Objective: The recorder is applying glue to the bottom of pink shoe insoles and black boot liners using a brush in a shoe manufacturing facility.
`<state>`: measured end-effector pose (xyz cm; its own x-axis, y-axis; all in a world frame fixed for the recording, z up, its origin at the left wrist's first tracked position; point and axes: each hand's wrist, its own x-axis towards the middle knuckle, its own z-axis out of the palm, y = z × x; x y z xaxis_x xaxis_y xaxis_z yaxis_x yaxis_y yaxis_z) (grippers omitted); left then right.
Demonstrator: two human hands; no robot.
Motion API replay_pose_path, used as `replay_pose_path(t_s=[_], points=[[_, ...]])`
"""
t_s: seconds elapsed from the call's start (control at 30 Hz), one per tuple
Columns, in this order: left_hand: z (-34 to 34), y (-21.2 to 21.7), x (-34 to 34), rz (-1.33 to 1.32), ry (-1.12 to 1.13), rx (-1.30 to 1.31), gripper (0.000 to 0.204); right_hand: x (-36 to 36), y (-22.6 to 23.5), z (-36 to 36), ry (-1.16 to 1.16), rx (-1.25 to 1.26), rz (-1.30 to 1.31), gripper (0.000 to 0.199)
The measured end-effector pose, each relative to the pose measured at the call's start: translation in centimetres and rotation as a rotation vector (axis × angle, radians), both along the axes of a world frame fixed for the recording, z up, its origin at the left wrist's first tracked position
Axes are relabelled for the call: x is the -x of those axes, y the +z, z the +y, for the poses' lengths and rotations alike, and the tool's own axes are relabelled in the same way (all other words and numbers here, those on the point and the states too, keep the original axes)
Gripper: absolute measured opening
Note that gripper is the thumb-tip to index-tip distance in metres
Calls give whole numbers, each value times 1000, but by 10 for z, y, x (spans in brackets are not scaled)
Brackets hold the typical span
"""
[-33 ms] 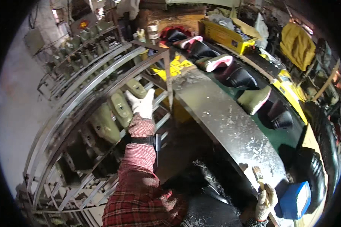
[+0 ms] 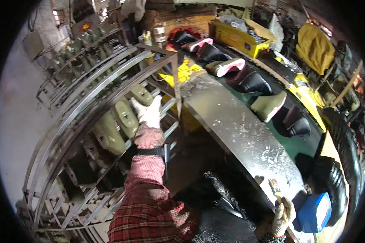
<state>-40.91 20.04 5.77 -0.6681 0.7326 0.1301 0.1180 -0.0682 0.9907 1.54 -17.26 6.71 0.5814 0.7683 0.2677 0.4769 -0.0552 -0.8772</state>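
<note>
My left hand point(image 2: 148, 112), in a white glove, reaches to the metal rack on the left. Its thumb and fingers are spread at the near end of an olive-green boot form point(image 2: 142, 94); I cannot tell whether they touch it. Beside it on the rack lie a second olive form point(image 2: 126, 117), with a hole in its top, and a larger one point(image 2: 109, 133). At the lower right, my gloved right hand point(image 2: 284, 216) is closed round the handle of a flat paint brush point(image 2: 275, 186). The brush's bristles are over the metal worktop point(image 2: 247, 141).
The metal rack point(image 2: 105, 89) curves across the left. Along the bench's far side runs a green strip point(image 2: 298, 146) with several boot pieces, black point(image 2: 255, 83) and olive point(image 2: 269, 106). A blue container point(image 2: 314, 212) stands by my right hand. Farther back is a yellow crate point(image 2: 241, 38).
The view has shifted slightly, so everything sits a little farther left. My left hand stays spread by the same olive form, and my right hand still holds the brush.
</note>
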Motion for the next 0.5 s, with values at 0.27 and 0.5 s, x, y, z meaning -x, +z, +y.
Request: replay_pose_path(t_s=[0.27,0.5], points=[[-106,2,14,-1361,-748,-537,65,-3,11,-7,-66,50,-140,19],[-195,30,-21,-1025,-966,-369,80,-74,51,-54,-505,-69,-508,26]])
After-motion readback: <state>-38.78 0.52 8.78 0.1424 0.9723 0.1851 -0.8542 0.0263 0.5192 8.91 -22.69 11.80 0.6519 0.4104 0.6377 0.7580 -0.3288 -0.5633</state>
